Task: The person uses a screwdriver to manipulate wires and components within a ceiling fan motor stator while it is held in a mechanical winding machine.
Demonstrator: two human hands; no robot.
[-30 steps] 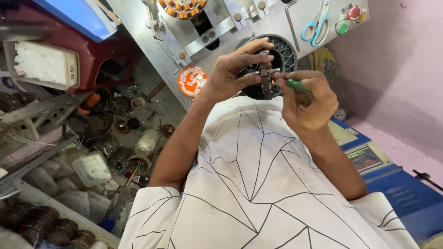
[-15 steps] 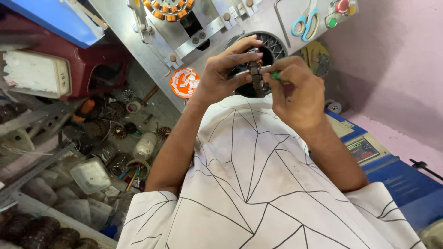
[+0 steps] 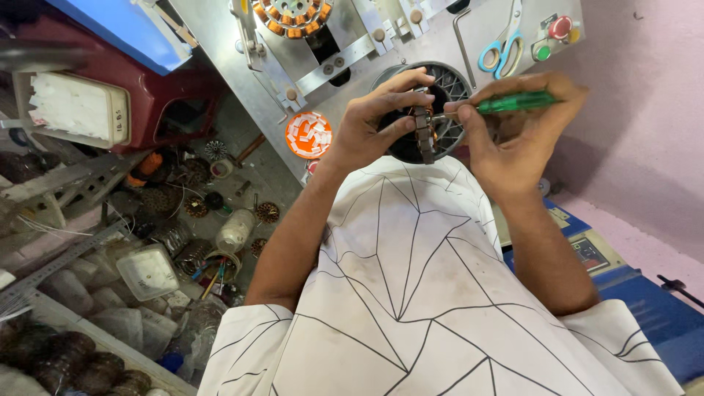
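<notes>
White plastic containers (image 3: 147,270) lie among clutter on the left. Right of them, a round orange disc (image 3: 309,135) sits on the grey metal panel (image 3: 220,37). The left hand (image 3: 378,125) pinches a dark stator core (image 3: 423,132) between thumb and fingertips at the centre. The right hand (image 3: 517,128) is closed around a green-handled screwdriver (image 3: 513,103), its tip touching the core. Scissors (image 3: 502,48) hang on the panel beyond.

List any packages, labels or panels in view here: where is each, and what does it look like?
White rectangular box: upper left, on the dark red housing, with a small handwritten mark on its side.
Round orange dish: on the grey metal panel, beside the left hand, holding small white slips.
Printed panel: lower right, on the blue machine, rectangular and multicoloured.
</notes>
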